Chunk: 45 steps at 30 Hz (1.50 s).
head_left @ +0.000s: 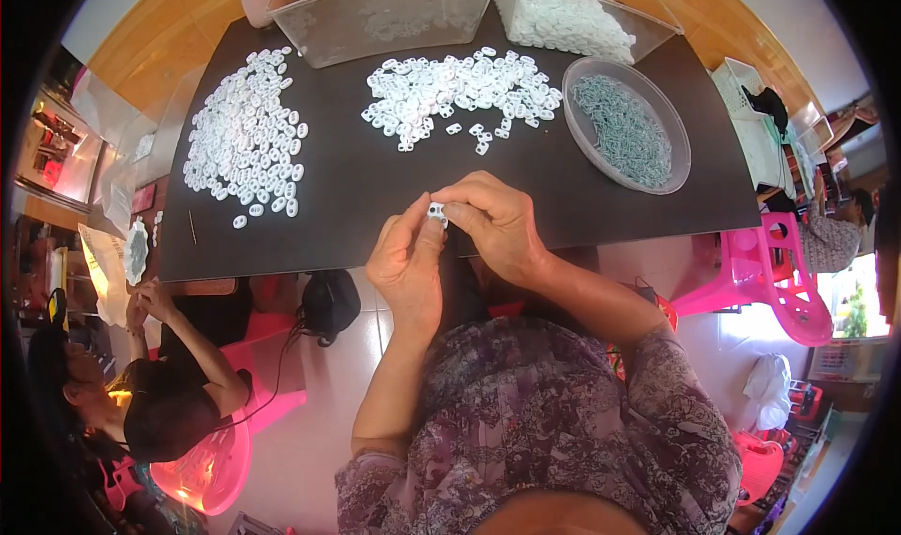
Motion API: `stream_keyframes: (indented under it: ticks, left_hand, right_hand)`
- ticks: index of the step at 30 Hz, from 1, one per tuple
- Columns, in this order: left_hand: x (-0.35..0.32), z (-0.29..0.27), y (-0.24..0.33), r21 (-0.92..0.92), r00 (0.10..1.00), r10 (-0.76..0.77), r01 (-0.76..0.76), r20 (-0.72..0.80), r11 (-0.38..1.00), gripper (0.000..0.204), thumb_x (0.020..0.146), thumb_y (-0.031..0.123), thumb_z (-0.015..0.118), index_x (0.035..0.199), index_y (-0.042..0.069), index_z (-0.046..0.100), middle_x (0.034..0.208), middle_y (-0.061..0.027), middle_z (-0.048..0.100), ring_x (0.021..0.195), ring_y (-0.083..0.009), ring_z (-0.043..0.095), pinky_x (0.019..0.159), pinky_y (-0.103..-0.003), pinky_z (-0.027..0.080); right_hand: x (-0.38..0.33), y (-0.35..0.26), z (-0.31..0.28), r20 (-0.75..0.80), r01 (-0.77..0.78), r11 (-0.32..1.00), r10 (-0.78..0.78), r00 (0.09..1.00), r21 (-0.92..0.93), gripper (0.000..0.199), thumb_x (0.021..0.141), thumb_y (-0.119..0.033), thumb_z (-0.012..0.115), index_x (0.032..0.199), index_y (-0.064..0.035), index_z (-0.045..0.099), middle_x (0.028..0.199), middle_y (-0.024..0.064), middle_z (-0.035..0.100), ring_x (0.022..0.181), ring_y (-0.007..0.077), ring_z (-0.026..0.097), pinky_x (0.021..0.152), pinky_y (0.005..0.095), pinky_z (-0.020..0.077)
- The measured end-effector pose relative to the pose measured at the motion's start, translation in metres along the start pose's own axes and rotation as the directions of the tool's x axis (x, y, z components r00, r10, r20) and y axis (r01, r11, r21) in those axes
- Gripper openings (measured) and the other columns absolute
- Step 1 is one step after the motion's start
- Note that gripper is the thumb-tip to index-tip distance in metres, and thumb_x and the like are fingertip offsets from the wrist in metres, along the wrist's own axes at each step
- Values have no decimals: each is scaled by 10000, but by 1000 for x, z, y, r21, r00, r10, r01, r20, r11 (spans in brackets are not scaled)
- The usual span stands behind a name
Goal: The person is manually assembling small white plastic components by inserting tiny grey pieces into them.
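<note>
— White little ring (437, 210), who holds it?
— Both. The left hand (408, 263) and right hand (497, 223) pinch it together at the near edge of the black table (375, 188).
— What's around?
— White ring piles, one far left (246, 136), one far middle (460, 89). A round bowl (627, 122) of grey bits sits far right. Nothing blocks them.

Dark table (375, 206) with white ring heaps (246, 131), round bowl (627, 127), perhaps plastic bins (375, 14).
</note>
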<state>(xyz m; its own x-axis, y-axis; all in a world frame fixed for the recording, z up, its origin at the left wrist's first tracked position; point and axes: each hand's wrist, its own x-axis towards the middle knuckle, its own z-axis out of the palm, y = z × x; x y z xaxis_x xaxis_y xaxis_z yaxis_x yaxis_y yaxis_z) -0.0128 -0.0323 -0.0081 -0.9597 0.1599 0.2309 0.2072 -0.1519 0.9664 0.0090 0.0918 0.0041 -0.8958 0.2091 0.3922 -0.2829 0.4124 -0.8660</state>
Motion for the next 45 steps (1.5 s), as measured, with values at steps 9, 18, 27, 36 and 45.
stream_keyframes:
  ticks: [9, 18, 27, 36, 45]
  left_hand:
    - [4, 1, 2, -397, 974, -217, 177, -58, 900, 184, 817, -45, 594, 996, -79, 623, 819, -92, 637, 611, -118, 549, 542, -221, 462]
    - [3, 0, -3, -364, 989, -141, 116, -41, 924, 180, 819, -10, 617, 988, -71, 632, 830, -98, 643, 620, -115, 544, 547, -222, 461]
    - [1, 0, -8, -342, 998, -46, 30, -40, 939, 205, 852, 36, 610, 1040, -46, 618, 833, -38, 575, 670, -83, 508, 594, -209, 443]
    - [5, 1, 1, -360, 991, -135, 118, -22, 925, 197, 859, 69, 612, 1013, -52, 601, 802, -50, 597, 631, -78, 519, 557, -190, 431]
    - [7, -6, -3, -422, 992, -111, 124, 55, 898, 222, 856, -1, 581, 1066, -69, 599, 830, -65, 584, 663, -103, 533, 596, -220, 461]
  right_hand:
    - [1, -2, -4, 112, 72, 996, -67, 992, -43, 296, 729, 47, 629, 1018, -21, 624, 822, 74, 596, 698, 138, 547, 626, 261, 456]
    - [4, 0, -3, 59, 303, 946, -298, 953, -117, 320, 673, 50, 646, 989, 10, 610, 803, 84, 603, 691, 204, 536, 615, 308, 441]
    - [2, -2, 2, 33, 302, 942, -301, 953, -144, 269, 715, 11, 646, 981, 20, 609, 811, 92, 609, 704, 216, 542, 623, 314, 449]
    - [-1, 6, 12, -57, 352, 924, -363, 930, -150, 259, 700, 48, 630, 955, 19, 589, 777, 93, 573, 681, 233, 513, 578, 315, 434]
    - [-8, 0, 13, -97, 120, 992, -115, 989, 45, 259, 736, 40, 636, 990, 8, 599, 781, 72, 583, 700, 178, 534, 605, 289, 451]
